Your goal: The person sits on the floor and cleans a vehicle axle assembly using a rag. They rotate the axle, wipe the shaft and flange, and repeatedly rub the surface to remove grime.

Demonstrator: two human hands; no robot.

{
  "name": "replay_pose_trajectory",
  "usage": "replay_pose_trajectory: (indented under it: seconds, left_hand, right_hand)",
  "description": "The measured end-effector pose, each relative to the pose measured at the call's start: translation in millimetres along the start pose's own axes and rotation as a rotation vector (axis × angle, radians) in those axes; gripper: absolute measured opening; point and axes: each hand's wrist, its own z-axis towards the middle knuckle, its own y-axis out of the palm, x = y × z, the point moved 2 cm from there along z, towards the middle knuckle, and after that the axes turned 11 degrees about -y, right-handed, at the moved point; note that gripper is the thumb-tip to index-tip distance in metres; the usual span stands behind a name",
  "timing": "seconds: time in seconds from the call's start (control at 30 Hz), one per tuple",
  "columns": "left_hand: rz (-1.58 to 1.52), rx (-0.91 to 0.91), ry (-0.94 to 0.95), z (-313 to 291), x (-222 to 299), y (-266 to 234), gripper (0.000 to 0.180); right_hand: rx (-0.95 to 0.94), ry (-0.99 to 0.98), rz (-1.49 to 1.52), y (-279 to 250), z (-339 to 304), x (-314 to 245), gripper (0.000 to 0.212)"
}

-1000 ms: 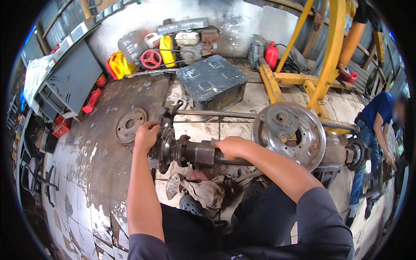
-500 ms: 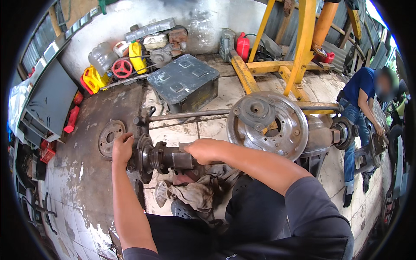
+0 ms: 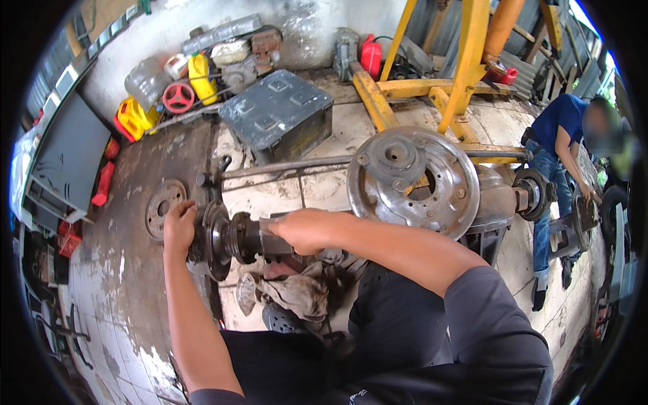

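Observation:
A greasy vehicle axle lies across in front of me, its left end carrying a dark round flange [image 3: 217, 239] and a smaller ring [image 3: 242, 237]. My left hand [image 3: 179, 229] is at the axle's outer left end, its fingers curled; what they grip is hidden. On the axle tube, just right of the ring, my right hand [image 3: 302, 230] is closed round a small flat brownish-grey piece [image 3: 269, 226], pressed against the metal. To the right, a large round metal backing plate [image 3: 370, 202] stands on the axle, with a hub-like part [image 3: 393, 160] against it.
A flat holed disc [image 3: 162, 206] lies on the floor at left. A long rod [image 3: 290, 167] runs behind the axle. Cloth rags [image 3: 297, 290] lie below the tube. Beyond are a dark lidded box [image 3: 277, 111] and a yellow hoist frame [image 3: 466, 74]. A co-worker [image 3: 563, 135] bends at right.
The whole scene has shifted slightly left and up in view. My right hand has slid a little left along the tube, nearer the ring. The left hand stays at the axle's end.

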Motion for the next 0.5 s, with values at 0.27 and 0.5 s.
replay_pose_trajectory:
  seconds: [0.27, 0.5]
  left_hand:
    - [0.012, 0.012, -0.002, 2.7, -5.0, -3.4, 0.039]
    - [0.012, 0.007, -0.033, 1.7, 0.7, 0.5, 0.039]
  right_hand:
    - [-0.007, 0.061, 0.040, -5.8, -2.0, 0.7, 0.050]
    - [-0.029, 0.073, 0.098, -8.1, 0.9, 9.2, 0.053]
